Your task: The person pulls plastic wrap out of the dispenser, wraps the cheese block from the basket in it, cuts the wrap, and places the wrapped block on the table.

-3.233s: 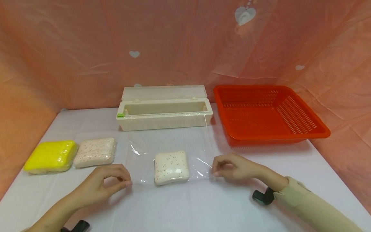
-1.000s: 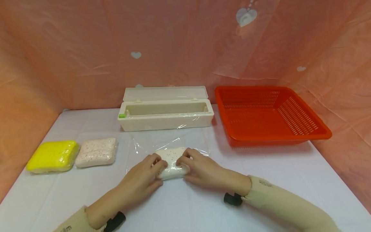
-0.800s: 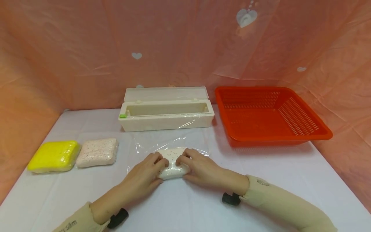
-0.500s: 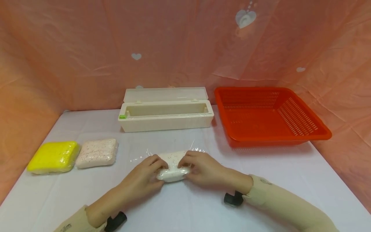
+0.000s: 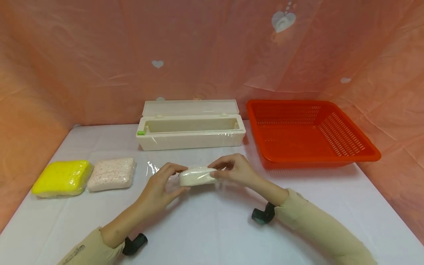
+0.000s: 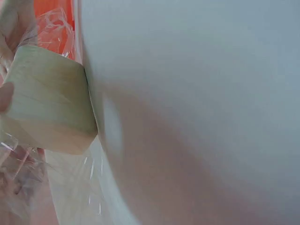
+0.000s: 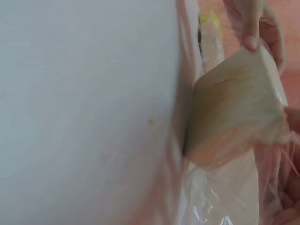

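Note:
A white speckled sponge (image 5: 197, 176), partly covered in clear cling film (image 7: 208, 199), is tipped up so its broad plain underside faces the wrist cameras. My left hand (image 5: 161, 187) holds its left end, fingers above and thumb below. At the right end my right hand (image 5: 236, 171) pinches the sponge and film between thumb and fingers. In the left wrist view loose film hangs around the sponge (image 6: 51, 101). Whether its lower edge touches the table cannot be told.
Two film-wrapped sponges, one yellow (image 5: 63, 178) and one pinkish speckled (image 5: 112, 174), lie at the left. Behind stands a white cling film dispenser (image 5: 190, 140) with its lid raised. A red plastic basket (image 5: 311, 162) sits at the back right of the white-covered table (image 5: 198, 235).
Both hands came in from the film's side edges onto the sponge. The sponge, earlier lying flat, is now tipped up and farther back. The spread film has been drawn in around it.

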The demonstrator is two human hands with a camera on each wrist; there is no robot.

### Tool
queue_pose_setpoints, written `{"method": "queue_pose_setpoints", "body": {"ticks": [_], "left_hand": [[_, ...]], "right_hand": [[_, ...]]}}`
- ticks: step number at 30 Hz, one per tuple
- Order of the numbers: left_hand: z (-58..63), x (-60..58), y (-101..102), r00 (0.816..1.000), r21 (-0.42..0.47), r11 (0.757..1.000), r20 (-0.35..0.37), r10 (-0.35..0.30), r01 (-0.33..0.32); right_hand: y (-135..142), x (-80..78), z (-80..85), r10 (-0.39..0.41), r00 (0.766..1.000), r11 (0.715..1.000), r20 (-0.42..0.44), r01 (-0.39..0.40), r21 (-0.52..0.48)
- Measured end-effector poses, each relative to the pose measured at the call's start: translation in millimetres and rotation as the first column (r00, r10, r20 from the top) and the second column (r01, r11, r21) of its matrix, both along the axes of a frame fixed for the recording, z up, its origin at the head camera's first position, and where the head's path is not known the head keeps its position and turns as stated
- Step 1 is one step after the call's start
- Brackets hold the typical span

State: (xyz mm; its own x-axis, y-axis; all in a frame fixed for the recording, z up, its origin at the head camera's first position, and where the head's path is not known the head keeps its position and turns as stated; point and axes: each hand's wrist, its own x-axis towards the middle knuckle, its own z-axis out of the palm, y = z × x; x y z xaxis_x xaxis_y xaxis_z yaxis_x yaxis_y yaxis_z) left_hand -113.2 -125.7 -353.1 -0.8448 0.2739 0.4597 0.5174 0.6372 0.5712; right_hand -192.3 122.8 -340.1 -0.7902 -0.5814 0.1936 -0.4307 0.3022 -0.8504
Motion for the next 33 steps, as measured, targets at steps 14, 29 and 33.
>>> {"method": "queue_pose_setpoints", "body": {"ticks": [14,29,33], "left_hand": [[3.9,-38.5,-2,0.912,0.214,0.943,0.379,0.160,-0.254],[3.9,-78.1,-8,0.774,0.207,0.896,0.600,0.201,-0.393],[3.3,-83.6,-11,0.760,0.216,0.892,0.623,0.187,-0.396]], "right_hand": [[-15,-18.2,-0.7,-0.118,0.990,0.993,-0.072,0.119,0.003],[-13,-39.9,-12.3,-0.091,0.995,0.995,0.038,0.089,0.040],[-13,-44.0,-14.5,-0.114,0.987,0.993,0.111,0.113,0.021]]}}
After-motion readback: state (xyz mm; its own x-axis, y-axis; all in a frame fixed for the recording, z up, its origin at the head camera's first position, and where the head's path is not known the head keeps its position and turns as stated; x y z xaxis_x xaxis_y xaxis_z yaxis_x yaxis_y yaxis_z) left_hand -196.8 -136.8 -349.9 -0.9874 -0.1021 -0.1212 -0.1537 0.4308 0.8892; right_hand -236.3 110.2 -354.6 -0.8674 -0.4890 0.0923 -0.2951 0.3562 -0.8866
